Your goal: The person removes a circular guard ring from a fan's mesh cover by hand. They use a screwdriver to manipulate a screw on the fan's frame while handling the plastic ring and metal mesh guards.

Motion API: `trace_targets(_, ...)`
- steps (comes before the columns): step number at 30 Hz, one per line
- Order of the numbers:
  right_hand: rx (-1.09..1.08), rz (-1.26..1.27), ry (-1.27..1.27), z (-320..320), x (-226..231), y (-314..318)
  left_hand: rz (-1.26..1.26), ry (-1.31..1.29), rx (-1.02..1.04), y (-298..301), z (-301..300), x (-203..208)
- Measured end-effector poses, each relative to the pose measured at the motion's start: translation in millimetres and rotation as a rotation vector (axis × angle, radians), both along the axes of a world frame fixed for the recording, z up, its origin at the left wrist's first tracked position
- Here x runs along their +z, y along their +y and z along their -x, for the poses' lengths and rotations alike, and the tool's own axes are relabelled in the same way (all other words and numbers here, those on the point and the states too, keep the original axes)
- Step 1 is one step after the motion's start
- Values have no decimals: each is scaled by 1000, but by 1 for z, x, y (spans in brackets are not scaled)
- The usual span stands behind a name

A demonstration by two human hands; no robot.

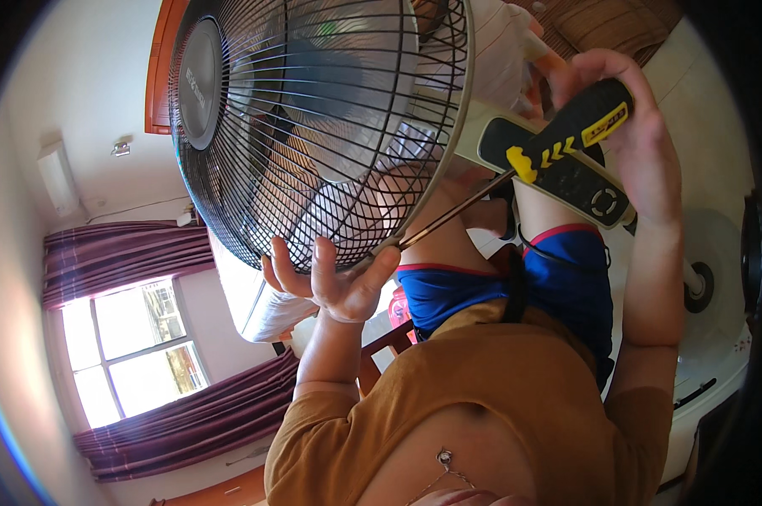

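The pedestal fan [322,143] rises in front of me, its domed wire guard turned to my left and its rim [458,126] slanting down toward my lap. A slotted light patch shows through the wires. The shaft of my screwdriver [579,126] slants down to the low part of that rim, by a small grey piece I can't make out. My right fingers [600,61] curl round the fat black-and-yellow handle. My left fingers [323,266] stand spread against the bottom of the guard, the thumb just beside the screwdriver's tip; how hard they bear on it, I can't tell.

That thumb worries me most: if the tip skids off the rim, it could jab me. The shaft is long and my grip sits far from the tip, so a wobble or a skewed push might cause it. Should the fan's head tilt under the pressure, the guard could shift off my spread fingers.

Behind the handle is the fan's control panel [585,190], dark, with a ring-shaped button mark. The badge [200,84] at the guard's centre carries pale lettering; the handle has a yellow patch with dark lettering and yellow chevrons.

Farther out are my blue shorts [444,299], the tiled floor [701,93] toward my right, and purple curtains [136,253] by a bright window [132,346] to my left.
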State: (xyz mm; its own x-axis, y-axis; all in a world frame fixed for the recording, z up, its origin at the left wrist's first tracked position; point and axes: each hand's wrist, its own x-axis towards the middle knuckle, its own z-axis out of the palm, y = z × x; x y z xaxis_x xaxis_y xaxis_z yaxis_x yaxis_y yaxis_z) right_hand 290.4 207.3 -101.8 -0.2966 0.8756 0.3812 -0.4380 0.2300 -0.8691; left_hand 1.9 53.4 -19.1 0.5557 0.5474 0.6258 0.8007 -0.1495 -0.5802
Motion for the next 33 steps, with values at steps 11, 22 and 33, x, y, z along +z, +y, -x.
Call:
trace_targets(11, 6, 39, -4, 1, 2, -11, 49, -36, -15, -1, -4, 0)
trace_targets(22, -64, 14, -258, -1, 11, -12, 27, -34, 9, -2, -7, 8)
trace_targets(33, -67, -170, -212, -8, 1, -3, 119, -223, -69, -6, -6, 12)
